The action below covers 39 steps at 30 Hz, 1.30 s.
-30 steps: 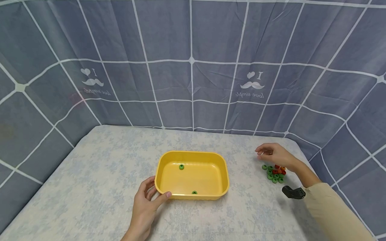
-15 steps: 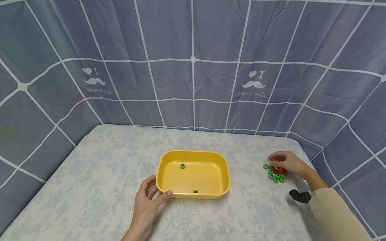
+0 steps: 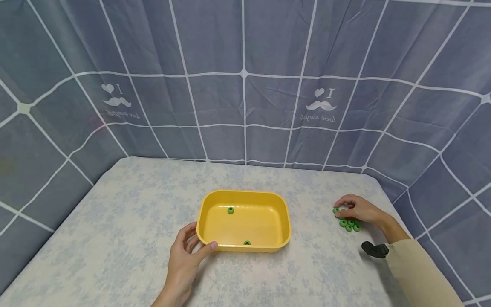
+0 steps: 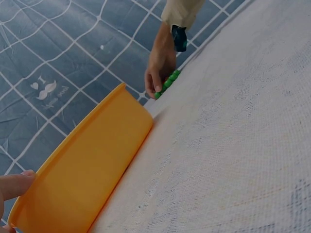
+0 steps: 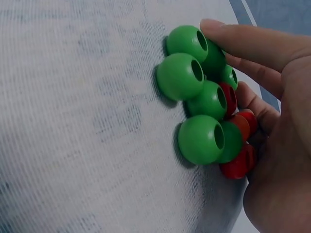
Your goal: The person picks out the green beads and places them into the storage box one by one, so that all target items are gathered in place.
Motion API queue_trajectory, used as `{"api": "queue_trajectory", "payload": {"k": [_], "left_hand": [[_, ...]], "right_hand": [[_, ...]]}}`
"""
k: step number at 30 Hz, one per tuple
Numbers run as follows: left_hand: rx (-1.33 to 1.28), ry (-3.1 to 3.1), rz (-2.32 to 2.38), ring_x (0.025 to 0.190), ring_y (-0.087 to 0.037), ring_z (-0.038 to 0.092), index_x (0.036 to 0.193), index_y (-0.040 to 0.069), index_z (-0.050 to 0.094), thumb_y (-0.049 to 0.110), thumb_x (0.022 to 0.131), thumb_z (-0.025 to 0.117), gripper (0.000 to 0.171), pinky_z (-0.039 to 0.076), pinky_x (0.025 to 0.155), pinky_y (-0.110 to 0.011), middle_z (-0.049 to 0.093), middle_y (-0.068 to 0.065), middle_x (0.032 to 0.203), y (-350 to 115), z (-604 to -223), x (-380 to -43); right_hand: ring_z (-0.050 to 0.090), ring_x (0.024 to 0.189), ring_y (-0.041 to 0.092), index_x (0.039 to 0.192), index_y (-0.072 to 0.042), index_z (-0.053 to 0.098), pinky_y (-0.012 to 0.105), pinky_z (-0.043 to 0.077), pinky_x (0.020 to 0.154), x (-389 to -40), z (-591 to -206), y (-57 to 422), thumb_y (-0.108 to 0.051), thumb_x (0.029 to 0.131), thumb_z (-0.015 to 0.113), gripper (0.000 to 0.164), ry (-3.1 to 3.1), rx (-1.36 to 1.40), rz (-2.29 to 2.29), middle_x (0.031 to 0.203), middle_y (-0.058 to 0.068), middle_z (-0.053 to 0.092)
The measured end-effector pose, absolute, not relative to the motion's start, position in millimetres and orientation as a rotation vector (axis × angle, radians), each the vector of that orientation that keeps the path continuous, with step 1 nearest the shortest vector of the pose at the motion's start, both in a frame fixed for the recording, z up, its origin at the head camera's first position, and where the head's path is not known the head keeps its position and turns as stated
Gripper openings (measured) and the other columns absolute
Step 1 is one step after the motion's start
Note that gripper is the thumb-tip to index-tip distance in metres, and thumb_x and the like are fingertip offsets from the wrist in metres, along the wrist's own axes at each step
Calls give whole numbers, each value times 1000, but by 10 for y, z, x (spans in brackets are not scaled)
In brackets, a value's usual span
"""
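Since half a second ago, the person's right hand (image 3: 358, 209) has shifted a little to the left and lower over a cluster of glossy round green beads with holes (image 5: 200, 140), while the yellow rounded-rectangle plastic tray (image 3: 245, 249) and the person's left hand (image 3: 183, 258) have kept their places. The right grip is narrow: thumb and index finger curve to either side of the leftmost green bead (image 3: 335, 210), though whether they pinch it I cannot tell. The left grip holds the tray's near left corner, thumb on the rim and fingers along the outer wall. Inside the tray lie two green beads, one toward the far left (image 3: 230, 210) and one close to the near wall (image 3: 247, 243), partly hidden by its rim. The cluster rests well to the tray's right on the pale, blue-flecked cloth of the tabletop (image 3: 126, 238). Among the green, red beads (image 5: 238, 168) and an orange bead (image 5: 239, 126) sit on the side nearer the palm; from above, the right hand covers most of them. From the left wrist, the tray's wall blocks sight of its contents. Beside the beige sleeve (image 3: 416, 266) juts a black curved device (image 3: 374, 250). Behind everything hangs a blue-grey curtain (image 3: 215, 47) with white grid lines, heart and moustache prints.
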<state>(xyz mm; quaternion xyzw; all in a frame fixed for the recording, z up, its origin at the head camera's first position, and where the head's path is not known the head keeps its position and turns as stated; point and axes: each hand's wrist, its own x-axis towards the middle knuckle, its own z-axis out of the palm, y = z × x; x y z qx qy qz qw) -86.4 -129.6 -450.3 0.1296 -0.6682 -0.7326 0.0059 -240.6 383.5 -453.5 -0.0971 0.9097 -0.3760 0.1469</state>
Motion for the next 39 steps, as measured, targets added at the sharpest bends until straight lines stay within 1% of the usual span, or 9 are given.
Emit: {"api": "queue_trajectory", "payload": {"k": [4, 10, 13, 17, 22, 24, 30, 32, 39], "left_hand": [[406, -2094, -2286, 134, -32, 50, 153, 5, 40, 4, 87, 85, 79, 58, 92, -24, 43, -16, 149, -1286, -4504, -864], [398, -2095, -2276, 135, -33, 50, 152, 4, 40, 3, 87, 84, 79, 58, 92, -24, 43, -17, 149, -1286, -4506, -862], [396, -2093, -2279, 135, -33, 50, 152, 5, 40, 3, 87, 84, 79, 58, 92, -24, 43, -17, 149, -1286, -4506, -865], [398, -2091, -2285, 135, -33, 50, 153, 5, 39, 3, 88, 84, 79, 58, 92, -24, 42, -17, 150, -1291, -4514, -865], [396, -2090, -2286, 135, -32, 50, 153, 5, 39, 2, 87, 84, 79, 58, 92, -25, 43, -16, 150, -1293, -4520, -867], [401, -2090, -2286, 135, -32, 50, 153, 5, 40, 2, 87, 84, 79, 58, 92, -25, 43, -16, 150, -1294, -4519, -866], [415, -2100, -2282, 135, -33, 49, 153, 5, 39, 3, 87, 84, 79, 58, 92, -24, 42, -17, 150, -1296, -4497, -864], [419, -2100, -2285, 135, -32, 49, 152, 5, 39, 4, 87, 85, 79, 58, 92, -24, 42, -16, 150, -1296, -4489, -861], [425, -2105, -2297, 136, -32, 49, 152, 5, 39, 5, 88, 85, 79, 58, 92, -25, 42, -16, 149, -1289, -4486, -854]], "right_hand": [[51, 95, 24, 114, -4, 74, 39, 47, 80, -2391, -4538, 3832, -24, 94, 80, 29, 2666, -305, -1056, 124, 16, 59], [61, 91, 24, 118, 1, 73, 38, 55, 77, -2373, -4476, 3843, -22, 96, 77, 32, 2630, -264, -1148, 109, 11, 68], [63, 92, 25, 118, 1, 72, 38, 56, 77, -2391, -4436, 3847, -22, 97, 76, 32, 2600, -266, -1173, 107, 10, 70], [64, 92, 25, 117, 1, 71, 38, 57, 77, -2430, -4377, 3808, -22, 97, 76, 31, 2594, -294, -1159, 107, 11, 71], [60, 81, 27, 117, 1, 71, 38, 54, 66, -2475, -4271, 3699, -23, 98, 75, 31, 2613, -287, -1130, 107, 12, 68], [58, 81, 27, 117, -1, 71, 39, 52, 64, -2499, -4234, 3645, -25, 98, 75, 31, 2626, -285, -1108, 108, 12, 67], [59, 99, 26, 115, -4, 72, 40, 55, 78, -2556, -4146, 3493, -28, 98, 75, 30, 2657, -364, -1051, 113, 10, 65], [59, 99, 25, 114, -4, 72, 40, 55, 81, -2569, -4126, 3443, -27, 97, 76, 29, 2657, -389, -1048, 113, 9, 65], [59, 93, 25, 112, -3, 73, 39, 54, 78, -2614, -4070, 3251, -19, 96, 76, 23, 2645, -471, -1078, 106, 8, 66]]}}
